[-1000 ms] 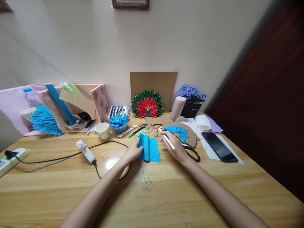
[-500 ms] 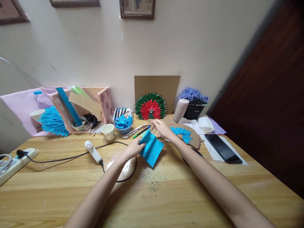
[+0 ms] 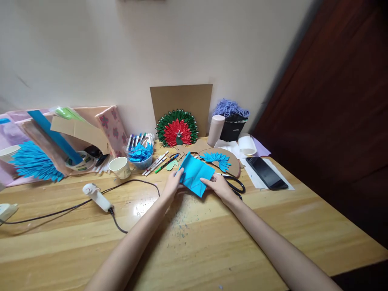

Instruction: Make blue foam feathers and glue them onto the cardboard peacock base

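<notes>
At the centre of the frame, I have the blue paper between both hands, tilted above the desk, its pencilled zigzag facing up. Half a second ago my right hand was stretched out over the cardboard scraps, and before that it held a white pen; now the pen is out of it and its grip is closed on the paper's right edge, thumb on top. My left hand has kept its grip pinched on the left edge throughout. The view has swung too, so the wall frames have nearly left the top.

My forearms run in from the lower left and lower right, wrists turned inward. Just right of the right hand lie the scissors, partly hidden by it. Beyond the paper sits the cardboard disc with blue petals; markers and a bowl are left of centre, a cup farther left. At right lies a phone.
</notes>
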`<state>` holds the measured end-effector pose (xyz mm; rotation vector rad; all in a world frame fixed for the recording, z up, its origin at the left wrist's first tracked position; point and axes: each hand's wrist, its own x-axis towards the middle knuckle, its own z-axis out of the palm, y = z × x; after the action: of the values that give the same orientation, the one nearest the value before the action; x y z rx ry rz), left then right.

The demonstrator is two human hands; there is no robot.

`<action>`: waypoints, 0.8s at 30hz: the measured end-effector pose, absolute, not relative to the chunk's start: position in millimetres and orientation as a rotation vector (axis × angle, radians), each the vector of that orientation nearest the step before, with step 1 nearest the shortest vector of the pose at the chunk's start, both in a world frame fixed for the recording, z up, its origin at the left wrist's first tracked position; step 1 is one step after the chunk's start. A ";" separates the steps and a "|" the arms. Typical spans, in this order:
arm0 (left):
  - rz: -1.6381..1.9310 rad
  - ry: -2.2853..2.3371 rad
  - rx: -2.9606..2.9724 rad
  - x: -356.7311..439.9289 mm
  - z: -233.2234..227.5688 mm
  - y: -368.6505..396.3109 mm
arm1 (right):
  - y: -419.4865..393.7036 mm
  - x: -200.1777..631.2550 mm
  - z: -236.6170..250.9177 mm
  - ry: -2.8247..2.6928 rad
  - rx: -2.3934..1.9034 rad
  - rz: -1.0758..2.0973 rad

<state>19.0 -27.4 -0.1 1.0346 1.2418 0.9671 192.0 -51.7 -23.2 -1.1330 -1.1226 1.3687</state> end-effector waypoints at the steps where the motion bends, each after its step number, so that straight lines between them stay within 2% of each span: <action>1: 0.931 1.166 0.937 23.1 -3.1 -29.8 | -48.4 196.4 -24.6 -1.119 -1.142 1.325; 4: 0.802 0.937 0.769 31.6 -6.1 -42.5 | -43.9 205.2 -24.2 -1.107 -1.151 1.260; 8: 0.766 0.817 0.917 38.5 -4.0 -59.3 | -47.7 205.3 -17.2 -1.140 -1.169 1.324; 24: 0.753 0.971 1.372 37.3 -5.0 -67.5 | -49.6 205.9 -7.3 -1.292 -1.151 1.299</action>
<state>37.3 -67.5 -5.0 1.3716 0.9712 0.7532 205.9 -49.6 -7.3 -1.1508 -1.2924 1.2987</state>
